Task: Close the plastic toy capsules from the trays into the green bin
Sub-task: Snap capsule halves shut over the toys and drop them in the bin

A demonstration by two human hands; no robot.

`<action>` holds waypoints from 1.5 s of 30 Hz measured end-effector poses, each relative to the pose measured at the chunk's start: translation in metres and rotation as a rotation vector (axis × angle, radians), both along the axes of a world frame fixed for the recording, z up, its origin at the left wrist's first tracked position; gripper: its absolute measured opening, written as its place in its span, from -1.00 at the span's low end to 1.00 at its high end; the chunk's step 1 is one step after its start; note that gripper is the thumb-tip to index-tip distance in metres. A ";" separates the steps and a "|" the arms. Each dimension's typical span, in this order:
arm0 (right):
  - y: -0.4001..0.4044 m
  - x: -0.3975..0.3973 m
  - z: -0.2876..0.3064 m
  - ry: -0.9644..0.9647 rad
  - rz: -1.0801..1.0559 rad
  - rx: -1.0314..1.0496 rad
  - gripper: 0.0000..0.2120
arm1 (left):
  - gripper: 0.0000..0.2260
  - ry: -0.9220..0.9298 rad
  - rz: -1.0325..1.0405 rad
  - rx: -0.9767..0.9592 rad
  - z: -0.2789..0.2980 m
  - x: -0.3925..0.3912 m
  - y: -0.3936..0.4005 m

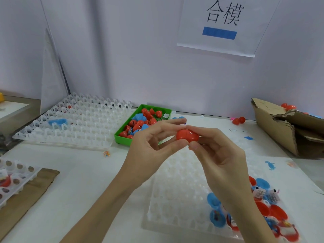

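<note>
Both hands meet above the bench (84,172), just in front of the green bin (122,135). The left hand (149,146) pinches the left half of a red capsule (187,135) between thumb and forefinger, and the right hand (220,155) pinches its right half the same way, the two halves pressed together along a visible seam. The green bin holds red and blue capsules. Left of the bin lies a white tray (78,127). In front of the bin, beneath the hands, a second white tray (175,199) carries open red and blue halves at its right end.
</note>
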State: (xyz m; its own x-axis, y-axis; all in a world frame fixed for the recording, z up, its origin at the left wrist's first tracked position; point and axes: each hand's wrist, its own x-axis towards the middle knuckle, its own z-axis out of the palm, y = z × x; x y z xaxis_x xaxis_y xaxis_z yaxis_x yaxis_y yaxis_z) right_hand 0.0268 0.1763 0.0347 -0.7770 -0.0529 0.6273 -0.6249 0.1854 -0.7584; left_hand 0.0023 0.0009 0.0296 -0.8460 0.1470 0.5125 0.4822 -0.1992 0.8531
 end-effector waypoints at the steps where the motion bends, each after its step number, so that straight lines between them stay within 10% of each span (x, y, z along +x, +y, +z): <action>1: 0.001 0.000 0.000 -0.006 0.012 -0.004 -0.69 | -0.74 0.000 0.003 0.014 0.001 -0.001 -0.001; 17: -0.005 -0.001 -0.001 -0.010 -0.042 -0.071 -0.74 | -0.77 -0.062 0.115 0.042 -0.004 0.005 0.014; 31: -0.006 -0.005 -0.014 0.137 -0.313 0.250 -0.39 | -0.69 -0.154 -0.118 0.114 -0.013 0.001 0.018; 45: -0.006 -0.006 -0.015 0.216 -0.361 0.320 -0.65 | -0.76 -0.066 -0.010 -0.002 -0.013 0.008 0.018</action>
State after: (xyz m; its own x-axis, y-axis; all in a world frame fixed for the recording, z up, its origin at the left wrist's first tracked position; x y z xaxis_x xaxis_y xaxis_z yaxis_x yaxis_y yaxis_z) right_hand 0.0207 0.1705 0.0199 -0.6356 -0.0210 0.7718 -0.6147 0.6186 -0.4894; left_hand 0.0102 0.0192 0.0162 -0.8763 0.1571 0.4555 0.4230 -0.2017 0.8834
